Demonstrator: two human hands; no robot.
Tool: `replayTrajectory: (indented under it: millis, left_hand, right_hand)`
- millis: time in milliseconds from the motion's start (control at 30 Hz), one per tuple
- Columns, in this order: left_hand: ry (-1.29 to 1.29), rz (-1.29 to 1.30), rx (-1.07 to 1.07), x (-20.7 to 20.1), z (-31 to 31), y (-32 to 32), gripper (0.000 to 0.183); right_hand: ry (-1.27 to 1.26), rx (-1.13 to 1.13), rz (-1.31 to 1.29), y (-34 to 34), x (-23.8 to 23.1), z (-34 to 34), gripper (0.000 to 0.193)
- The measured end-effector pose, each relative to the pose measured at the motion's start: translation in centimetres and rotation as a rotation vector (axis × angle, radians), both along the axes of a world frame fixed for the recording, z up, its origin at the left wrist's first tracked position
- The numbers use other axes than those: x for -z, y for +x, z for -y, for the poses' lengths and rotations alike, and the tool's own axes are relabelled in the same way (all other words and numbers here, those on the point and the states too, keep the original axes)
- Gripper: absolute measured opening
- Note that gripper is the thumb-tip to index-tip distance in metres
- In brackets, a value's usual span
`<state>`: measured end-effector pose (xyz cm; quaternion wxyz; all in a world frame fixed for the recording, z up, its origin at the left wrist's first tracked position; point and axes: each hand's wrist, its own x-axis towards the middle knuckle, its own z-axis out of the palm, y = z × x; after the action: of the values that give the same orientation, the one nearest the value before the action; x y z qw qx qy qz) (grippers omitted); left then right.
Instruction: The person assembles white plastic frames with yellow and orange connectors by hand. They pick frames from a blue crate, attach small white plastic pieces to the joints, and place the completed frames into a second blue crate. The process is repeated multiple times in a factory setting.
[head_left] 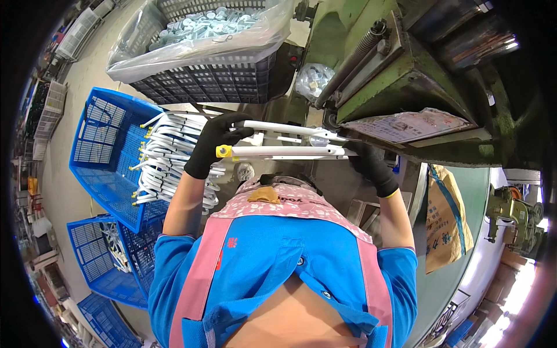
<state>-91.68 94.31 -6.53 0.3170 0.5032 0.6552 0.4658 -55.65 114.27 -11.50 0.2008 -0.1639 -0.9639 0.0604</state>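
Gloved hands (216, 145), white tubular metal frame (290, 152)

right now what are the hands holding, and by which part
Both gloved hands hold a white metal tube frame with a yellow end cap: the left hand near its yellow-capped end, the right hand at the opposite end by the green machine.

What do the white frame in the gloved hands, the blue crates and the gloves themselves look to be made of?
White tubular frame with a yellow end cap: likely painted metal tubing, judging by its smooth, even sheen. Blue lattice crate: moulded plastic, with a uniform grid wall. Black glove on the left hand and on the right hand: matte, probably knitted fabric; any coating can't be told.
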Motion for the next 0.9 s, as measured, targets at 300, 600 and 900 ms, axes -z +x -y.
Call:
replayTrajectory:
  millis: [300,600,900]
  left_hand:
    - [-0.09,-0.052,-0.007,2.1,-0.1,-0.4,0.028]
    - [-0.172,0.215,-0.03,5.2,0.1,-0.5,0.019]
    - [-0.051,0.479,-0.07,7.1,-0.8,-1.5,0.02]
  right_hand:
    - [-0.22,0.007,0.046,-0.8,-1.5,0.3,0.033]
    - [-0.077,0.019,0.108,-1.0,-5.3,4.1,0.025]
    - [-0.164,0.246,0.16,-0.6,-11.0,5.9,0.028]
